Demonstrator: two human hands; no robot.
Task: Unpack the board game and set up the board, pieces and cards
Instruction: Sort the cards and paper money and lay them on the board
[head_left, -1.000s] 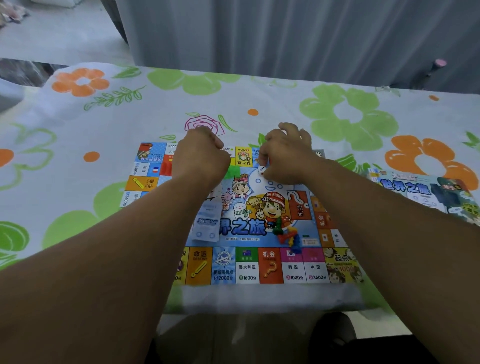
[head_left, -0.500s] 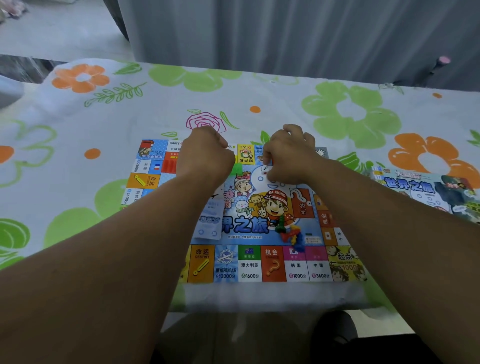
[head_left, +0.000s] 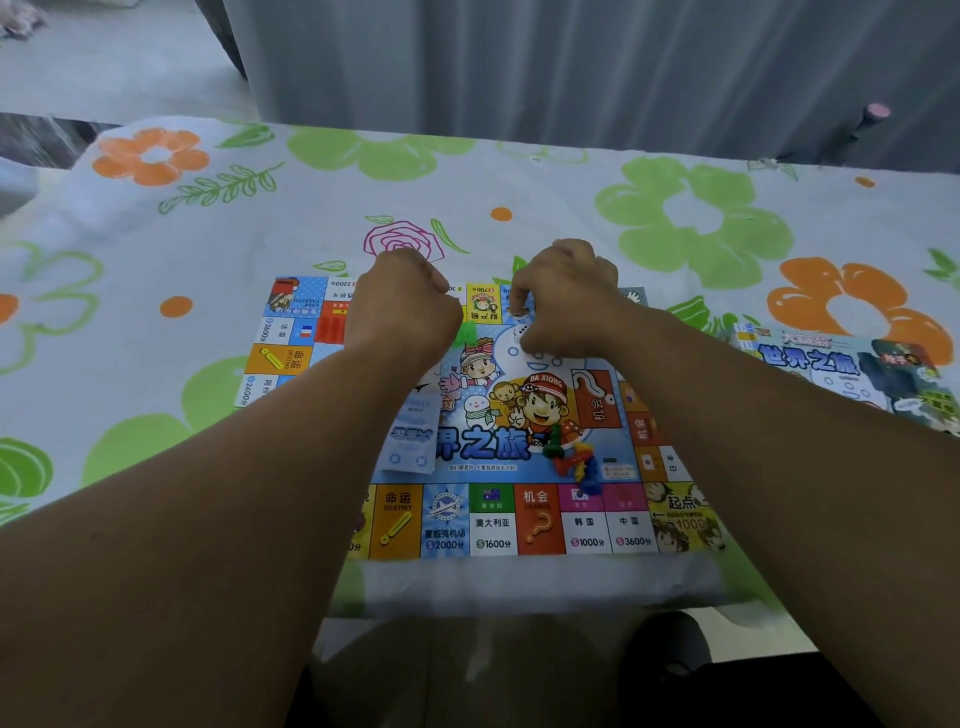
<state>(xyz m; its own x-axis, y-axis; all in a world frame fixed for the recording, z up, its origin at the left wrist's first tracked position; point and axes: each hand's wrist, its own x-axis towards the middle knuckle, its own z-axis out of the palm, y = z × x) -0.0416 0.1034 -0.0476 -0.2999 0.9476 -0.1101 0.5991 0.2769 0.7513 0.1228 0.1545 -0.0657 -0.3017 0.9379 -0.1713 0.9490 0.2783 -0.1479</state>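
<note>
Grey curtain (head_left: 571, 62) behind floral tablecloth (head_left: 182, 244). Forearms hide the game board's (head_left: 493, 525) left part and right edge. Game box (head_left: 831, 364) lies flat at the board's 3 o'clock, inside not visible. On the board: coloured pawns (head_left: 571, 462) heaped at 5 o'clock of centre, blue card stack (head_left: 410, 441) at 8. Left hand (head_left: 402, 306) clenched at the 12 o'clock edge; can't tell if it holds anything. Right hand (head_left: 566, 296) beside it, fingertips pinching a small pale piece (head_left: 519, 312).

Open flowered tabletop (head_left: 156, 270) from 9 to 12 o'clock of the board (head_left: 493, 525), game box (head_left: 831, 364) at 3 o'clock, piece pile (head_left: 571, 462) and blue card stack (head_left: 410, 441) mid-board, curtain (head_left: 571, 62) walling 12 o'clock
</note>
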